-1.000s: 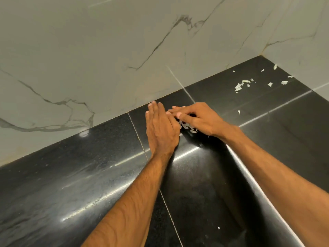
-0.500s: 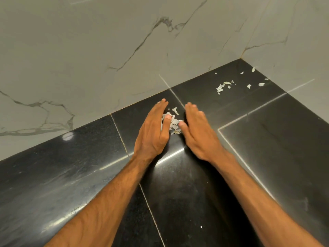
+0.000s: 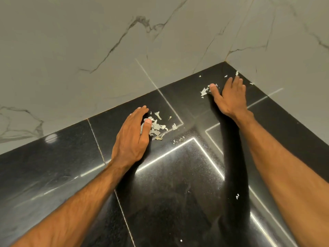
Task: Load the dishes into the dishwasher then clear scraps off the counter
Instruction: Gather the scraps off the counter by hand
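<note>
A heap of pale scraps [image 3: 157, 127] lies on the black counter [image 3: 178, 184] near the back wall. My left hand [image 3: 132, 136] rests on its edge on the counter, fingers straight, cupped against the left side of that heap. My right hand [image 3: 229, 97] lies flat in the far right corner, fingers straight, its thumb touching a second small cluster of scraps [image 3: 204, 90]. A few loose scraps [image 3: 236, 73] lie beyond its fingertips by the wall.
Marble-patterned walls [image 3: 106, 50] meet at the corner [image 3: 225, 60] behind the right hand. Tiny white flecks [image 3: 237, 196] lie on the glossy counter nearer to me. No dishes or dishwasher are in view.
My right hand left the heap beside the left hand and reached out to the far corner scraps. The left hand stayed against the heap. The view shifted slightly.
</note>
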### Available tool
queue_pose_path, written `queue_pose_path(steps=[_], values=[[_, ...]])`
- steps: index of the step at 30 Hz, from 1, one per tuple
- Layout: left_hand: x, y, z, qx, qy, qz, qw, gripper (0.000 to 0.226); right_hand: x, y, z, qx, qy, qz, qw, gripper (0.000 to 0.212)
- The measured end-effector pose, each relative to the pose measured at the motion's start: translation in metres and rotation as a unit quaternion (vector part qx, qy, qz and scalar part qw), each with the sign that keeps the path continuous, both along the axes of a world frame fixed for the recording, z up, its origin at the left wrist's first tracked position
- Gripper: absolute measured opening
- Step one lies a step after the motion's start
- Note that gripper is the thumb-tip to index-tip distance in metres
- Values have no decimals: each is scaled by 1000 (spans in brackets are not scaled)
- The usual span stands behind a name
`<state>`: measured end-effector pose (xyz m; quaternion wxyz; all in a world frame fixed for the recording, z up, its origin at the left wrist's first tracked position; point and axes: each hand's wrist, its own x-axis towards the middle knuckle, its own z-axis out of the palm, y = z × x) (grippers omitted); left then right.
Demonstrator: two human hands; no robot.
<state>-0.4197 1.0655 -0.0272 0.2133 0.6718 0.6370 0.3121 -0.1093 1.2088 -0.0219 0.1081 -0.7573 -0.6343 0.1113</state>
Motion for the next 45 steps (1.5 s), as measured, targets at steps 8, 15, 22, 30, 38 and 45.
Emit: queue_pose_path(steps=[8,15,22,30,38,45], values=[[1,0,2,3,-1,4,1000,55,-13,-32,9,82,85,123,985,81],[-1,1,-1,3,5,3,1000,53,21,36,3,-6,-29,43,999,107],[-2,2,-1,6,-3,3,1000,54,-51,-44,8,12,66,286,956,79],[-1,2,0,10,1,4,1000,52,-21,19,10,60,104,139,983,87],[-1,2,0,7,2,5,1000,51,-78,-25,8,16,56,302,952,74],[-1,1,-1,10,0,9,1000,50,-82,-106,11,-21,234,398,887,52]])
